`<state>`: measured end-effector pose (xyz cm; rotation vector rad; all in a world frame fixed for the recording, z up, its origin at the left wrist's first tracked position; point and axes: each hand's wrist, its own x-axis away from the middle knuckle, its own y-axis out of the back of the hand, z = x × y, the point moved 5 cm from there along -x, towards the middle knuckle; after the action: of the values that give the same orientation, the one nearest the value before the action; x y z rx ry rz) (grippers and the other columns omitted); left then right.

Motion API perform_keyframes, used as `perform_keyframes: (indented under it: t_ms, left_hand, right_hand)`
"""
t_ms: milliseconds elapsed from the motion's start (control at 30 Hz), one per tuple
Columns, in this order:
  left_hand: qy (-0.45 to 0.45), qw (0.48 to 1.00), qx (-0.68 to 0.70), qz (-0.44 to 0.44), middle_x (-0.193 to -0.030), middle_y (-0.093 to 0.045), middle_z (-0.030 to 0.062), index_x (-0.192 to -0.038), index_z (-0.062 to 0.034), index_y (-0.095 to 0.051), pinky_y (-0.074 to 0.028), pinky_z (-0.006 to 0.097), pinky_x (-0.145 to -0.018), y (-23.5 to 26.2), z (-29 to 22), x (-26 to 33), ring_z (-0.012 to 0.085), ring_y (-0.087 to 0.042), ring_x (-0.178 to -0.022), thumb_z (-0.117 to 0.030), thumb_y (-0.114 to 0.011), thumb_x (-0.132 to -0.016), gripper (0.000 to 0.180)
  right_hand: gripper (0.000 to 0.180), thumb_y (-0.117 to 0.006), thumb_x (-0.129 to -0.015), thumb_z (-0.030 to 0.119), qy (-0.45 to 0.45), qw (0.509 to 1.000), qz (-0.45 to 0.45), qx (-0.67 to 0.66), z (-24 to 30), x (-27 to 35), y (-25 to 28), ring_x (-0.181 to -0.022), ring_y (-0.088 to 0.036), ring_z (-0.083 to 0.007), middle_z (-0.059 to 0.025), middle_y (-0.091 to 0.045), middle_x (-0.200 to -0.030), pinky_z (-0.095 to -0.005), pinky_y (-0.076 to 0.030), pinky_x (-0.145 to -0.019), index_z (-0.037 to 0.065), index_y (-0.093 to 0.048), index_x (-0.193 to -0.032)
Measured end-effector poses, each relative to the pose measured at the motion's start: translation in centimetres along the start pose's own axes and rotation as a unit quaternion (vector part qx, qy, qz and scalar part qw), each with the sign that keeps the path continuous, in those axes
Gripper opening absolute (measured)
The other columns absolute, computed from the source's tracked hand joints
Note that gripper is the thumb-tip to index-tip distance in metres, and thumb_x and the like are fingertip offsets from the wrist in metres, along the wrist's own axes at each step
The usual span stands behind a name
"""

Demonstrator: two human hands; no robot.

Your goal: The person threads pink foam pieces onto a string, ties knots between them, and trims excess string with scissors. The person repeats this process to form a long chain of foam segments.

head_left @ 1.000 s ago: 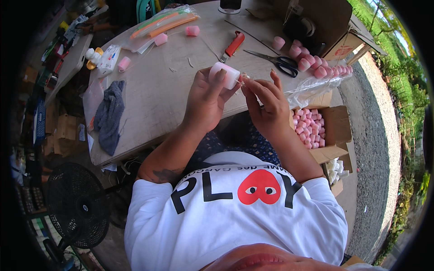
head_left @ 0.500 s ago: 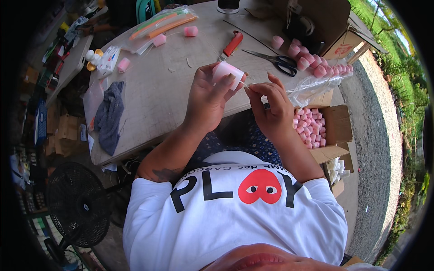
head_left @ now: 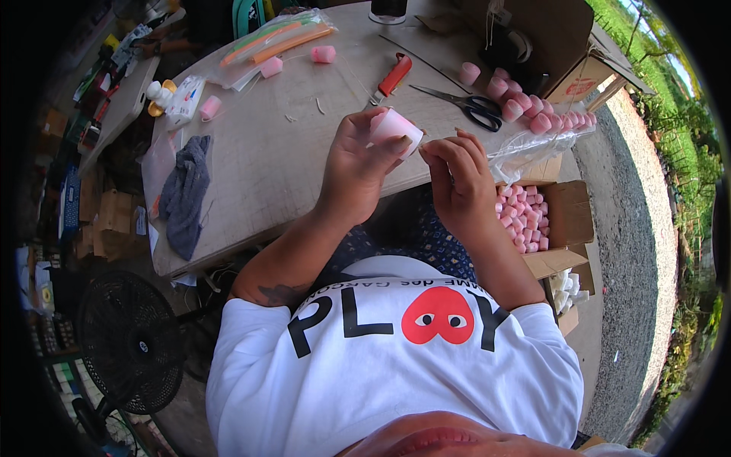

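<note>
My left hand (head_left: pixel 358 164) wraps round a short pink-and-white cylinder (head_left: pixel 395 132), holding it tilted above the table's near edge, with the thumb along its side. Close to the cylinder's white end, my right hand (head_left: pixel 461 177) is closed in a pinch. A thin pale strand runs from that end to the pinching fingertips; little of it shows. Past the hands lie a red-handled utility knife (head_left: pixel 393 76) and black-handled scissors (head_left: pixel 468 105). Smaller pink cylinders (head_left: pixel 324 54) lie at the far left, thin string beside them.
Pink cylinders (head_left: pixel 540 123) cluster on the table (head_left: pixel 259 167) at right, near clear plastic (head_left: pixel 525 152). Below stands a cardboard box (head_left: pixel 571 209) full of them. A grey cloth (head_left: pixel 185 198) hangs over the left edge; a black fan (head_left: pixel 133 343) stands lower left.
Both hands and the cylinder have shifted slightly right. The cylinder's white end has tilted lower, and the gap to my right fingertips has narrowed.
</note>
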<state>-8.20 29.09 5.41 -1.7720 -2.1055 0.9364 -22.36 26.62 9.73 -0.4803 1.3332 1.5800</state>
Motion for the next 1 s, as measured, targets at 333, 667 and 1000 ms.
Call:
perform_keyframes:
  t_ms: [333, 667, 1000]
  left_hand:
    - [-0.018, 1.0, 0.005, 0.01, -0.115, -0.054, 0.0146, -0.118, -0.0044, -0.041, -0.05, 0.033, -0.092, -0.5, 0.2, 0.2, 0.0217, -0.057, -0.107, -0.004, -0.069, -0.084, 0.044]
    - [-0.18, 0.902, -0.38, 0.098, -0.117, -0.055, 0.0148, -0.127, -0.0014, -0.043, -0.052, 0.033, -0.088, -1.4, -1.7, -0.1, 0.0219, -0.057, -0.11, -0.002, -0.072, -0.08, 0.054]
    - [-0.257, 0.712, -0.633, 0.16, -0.113, -0.061, 0.0142, -0.12, -0.0073, -0.056, -0.05, 0.039, -0.087, -2.3, -2.5, -3.6, 0.0327, -0.06, -0.103, -0.004, -0.077, -0.07, 0.054]
  right_hand:
    - [0.022, -0.065, -0.078, -0.003, -0.003, 1.0, 0.001, -0.008, 0.1, -0.1, 0.0, -0.084, -0.061, -0.0254, -0.0069, -0.063, -0.088, -0.0454, -0.043, -0.092, 0.006, -0.058, -0.097]
    - [0.023, -0.067, -0.083, 0.003, -0.143, 0.97, 0.016, -0.197, -2.0, -1.3, 2.1, -0.099, -0.063, -0.0254, -0.0122, -0.064, -0.104, -0.0339, -0.047, -0.088, 0.005, -0.065, -0.107]
    - [0.015, -0.045, -0.099, 0.013, -0.122, 0.872, -0.102, -0.462, -5.0, 0.6, 4.5, -0.106, -0.061, -0.0326, -0.0181, -0.066, -0.106, -0.0522, -0.034, -0.105, 0.002, -0.055, -0.101]
